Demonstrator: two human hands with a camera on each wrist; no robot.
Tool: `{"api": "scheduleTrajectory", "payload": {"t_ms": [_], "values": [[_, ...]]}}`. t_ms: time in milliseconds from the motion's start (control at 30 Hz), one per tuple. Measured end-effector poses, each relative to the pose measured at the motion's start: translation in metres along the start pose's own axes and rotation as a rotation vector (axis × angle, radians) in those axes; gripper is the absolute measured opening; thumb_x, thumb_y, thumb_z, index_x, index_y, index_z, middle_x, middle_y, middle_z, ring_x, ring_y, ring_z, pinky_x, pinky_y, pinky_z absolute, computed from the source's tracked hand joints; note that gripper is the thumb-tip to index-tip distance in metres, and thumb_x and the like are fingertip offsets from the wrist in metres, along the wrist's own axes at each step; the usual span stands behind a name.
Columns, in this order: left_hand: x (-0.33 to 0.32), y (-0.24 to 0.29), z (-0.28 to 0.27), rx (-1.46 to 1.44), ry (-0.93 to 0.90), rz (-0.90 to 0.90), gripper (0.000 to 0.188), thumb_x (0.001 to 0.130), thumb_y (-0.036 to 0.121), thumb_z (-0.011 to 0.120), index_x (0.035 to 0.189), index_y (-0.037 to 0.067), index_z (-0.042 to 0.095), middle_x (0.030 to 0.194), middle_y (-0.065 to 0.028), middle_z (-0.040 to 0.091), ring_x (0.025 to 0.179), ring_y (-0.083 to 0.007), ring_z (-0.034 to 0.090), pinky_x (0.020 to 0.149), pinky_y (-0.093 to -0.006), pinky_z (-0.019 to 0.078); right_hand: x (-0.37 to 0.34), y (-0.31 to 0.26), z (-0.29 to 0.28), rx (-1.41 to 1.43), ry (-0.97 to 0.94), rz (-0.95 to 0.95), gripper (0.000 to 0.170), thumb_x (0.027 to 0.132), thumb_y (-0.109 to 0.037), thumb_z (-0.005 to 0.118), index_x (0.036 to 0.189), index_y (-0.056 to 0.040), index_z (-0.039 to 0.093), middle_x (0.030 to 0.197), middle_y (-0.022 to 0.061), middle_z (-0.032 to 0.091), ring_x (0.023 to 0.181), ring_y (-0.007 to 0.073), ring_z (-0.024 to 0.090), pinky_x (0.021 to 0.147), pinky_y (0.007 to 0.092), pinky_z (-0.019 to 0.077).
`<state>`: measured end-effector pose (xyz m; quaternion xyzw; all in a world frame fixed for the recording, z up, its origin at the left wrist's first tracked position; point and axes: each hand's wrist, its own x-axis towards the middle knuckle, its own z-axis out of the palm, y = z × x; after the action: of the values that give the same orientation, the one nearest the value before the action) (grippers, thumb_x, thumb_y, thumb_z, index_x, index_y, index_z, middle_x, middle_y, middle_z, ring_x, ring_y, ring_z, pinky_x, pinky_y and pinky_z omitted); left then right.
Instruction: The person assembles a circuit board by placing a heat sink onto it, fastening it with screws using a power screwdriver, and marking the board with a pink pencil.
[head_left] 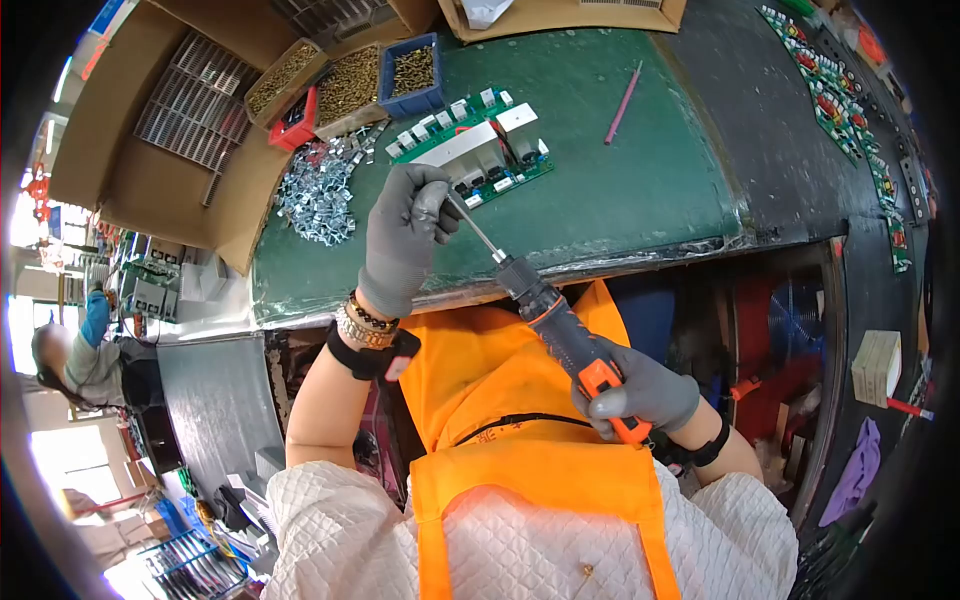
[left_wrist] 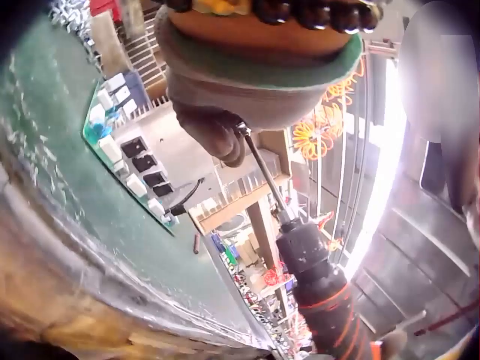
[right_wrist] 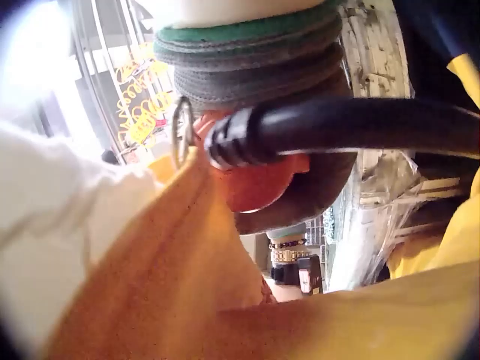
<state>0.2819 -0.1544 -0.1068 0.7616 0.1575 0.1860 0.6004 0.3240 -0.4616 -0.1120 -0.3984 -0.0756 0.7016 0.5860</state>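
My right hand (head_left: pixel 645 390), in a grey glove, grips the orange-and-black handle of an electric screwdriver (head_left: pixel 560 325). Its long bit (head_left: pixel 473 225) points up and left, toward my gloved left hand (head_left: pixel 400 240). The left fingers are curled at the bit's tip, around a small shiny screw-like piece (left_wrist: pixel 242 129) mostly hidden by the glove. Beyond that hand, a green circuit board (head_left: pixel 530 173) with a pale metal heat sink (head_left: pixel 455 147) lies on the green mat. In the right wrist view a black cord (right_wrist: pixel 360 126) leaves the screwdriver's end.
Screw bins, including a blue one (head_left: pixel 410 75), stand at the back beside a pile of metal clips (head_left: pixel 318 195). A cardboard box (head_left: pixel 140 130) holds metal grilles. A purple stick (head_left: pixel 623 103) lies on the mat (head_left: pixel 600 200); more boards (head_left: pixel 825 85) line the right.
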Motion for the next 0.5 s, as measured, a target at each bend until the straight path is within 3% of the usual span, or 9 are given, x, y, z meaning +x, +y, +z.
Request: {"api": "scheduleTrajectory", "payload": {"t_ms": [67,133,167,233,267,333,367,433,500], "values": [[0.0,-0.003,0.0,0.073,0.001,0.048,0.01,0.098,0.01,0.052,0.105,0.005,0.056,0.076,-0.0047,0.064,0.065,-0.0126,0.061,0.057,-0.0245,0.0482,-0.001,0.007,0.0,-0.023,0.047,-0.026,0.072,0.076,-0.018,0.077,0.136,-0.0066,0.039,0.08,0.0044,0.058,0.06,0.0127,0.058,0.055,0.0275,0.0498],[0.009,-0.006,-0.009,0.541,-0.056,0.305,0.017,0.091,0.009,0.061,0.107,0.006,0.058,0.077,-0.0078,0.066,0.066,-0.0239,0.065,0.059,-0.0288,0.051,-0.002,0.015,-0.004,-0.048,0.093,-0.047,0.073,0.075,-0.017,0.078,0.136,-0.0062,0.04,0.081,0.0041,0.058,0.061,0.0124,0.058,0.056,0.0272,0.0501],[0.016,-0.003,-0.013,0.537,-0.057,0.299,0.017,0.091,0.009,0.061,0.107,0.006,0.058,0.077,-0.0078,0.066,0.066,-0.0239,0.065,0.059,-0.0288,0.051,-0.002,0.02,-0.008,-0.071,0.162,-0.07,0.075,0.074,-0.016,0.079,0.136,-0.0059,0.039,0.082,0.0039,0.058,0.061,0.0121,0.058,0.056,0.0271,0.0502],[0.03,0.011,-0.018,0.899,0.067,0.689,0.033,0.083,0.009,0.068,0.114,0.008,0.058,0.095,-0.0117,0.067,0.084,-0.0334,0.066,0.074,-0.0365,0.054,0.0,0.025,-0.014,-0.094,0.232,-0.084,0.077,0.074,-0.016,0.08,0.137,-0.0056,0.038,0.083,0.0036,0.057,0.062,0.0117,0.057,0.056,0.027,0.0503],[0.035,0.012,-0.014,0.895,0.068,0.685,0.033,0.083,0.009,0.068,0.114,0.008,0.058,0.095,-0.0117,0.067,0.084,-0.0334,0.066,0.074,-0.0365,0.054,0.002,0.025,-0.017,-0.126,0.267,-0.094,0.078,0.073,-0.017,0.08,0.138,-0.0054,0.038,0.083,0.0034,0.057,0.062,0.0115,0.057,0.056,0.0272,0.0503],[0.043,0.013,0.0,1.207,-0.001,0.745,0.054,0.077,0.013,0.074,0.126,0.008,0.053,0.116,-0.0131,0.061,0.106,-0.0321,0.06,0.088,-0.0418,0.0502,0.006,0.025,-0.021,-0.143,0.303,-0.093,0.078,0.074,-0.018,0.08,0.138,-0.0046,0.038,0.084,0.0036,0.056,0.062,0.0111,0.057,0.055,0.0274,0.05],[0.045,0.007,0.005,1.204,0.003,0.743,0.054,0.077,0.013,0.074,0.126,0.008,0.053,0.116,-0.0131,0.061,0.106,-0.0321,0.06,0.088,-0.0418,0.0502,0.009,0.026,-0.022,-0.147,0.305,-0.09,0.078,0.074,-0.018,0.08,0.138,-0.0046,0.038,0.084,0.0036,0.056,0.062,0.0111,0.057,0.055,0.0274,0.05],[0.047,-0.002,0.016,1.366,-0.135,0.438,0.072,0.072,0.016,0.078,0.136,0.007,0.046,0.128,-0.0141,0.053,0.117,-0.0312,0.053,0.097,-0.0424,0.0451,0.016,0.026,-0.023,-0.159,0.3,-0.081,0.071,0.071,-0.018,0.077,0.13,-0.0042,0.041,0.081,0.0047,0.059,0.059,0.0138,0.059,0.054,0.0278,0.0501],[0.045,-0.006,0.019,1.405,-0.136,0.424,0.081,0.069,0.019,0.081,0.139,0.005,0.042,0.126,-0.0139,0.055,0.114,-0.0303,0.055,0.095,-0.0409,0.0462,0.021,0.023,-0.023,-0.151,0.303,-0.069,0.071,0.073,-0.017,0.077,0.132,-0.0041,0.041,0.083,0.0048,0.057,0.06,0.0129,0.059,0.054,0.0278,0.0498]]}}
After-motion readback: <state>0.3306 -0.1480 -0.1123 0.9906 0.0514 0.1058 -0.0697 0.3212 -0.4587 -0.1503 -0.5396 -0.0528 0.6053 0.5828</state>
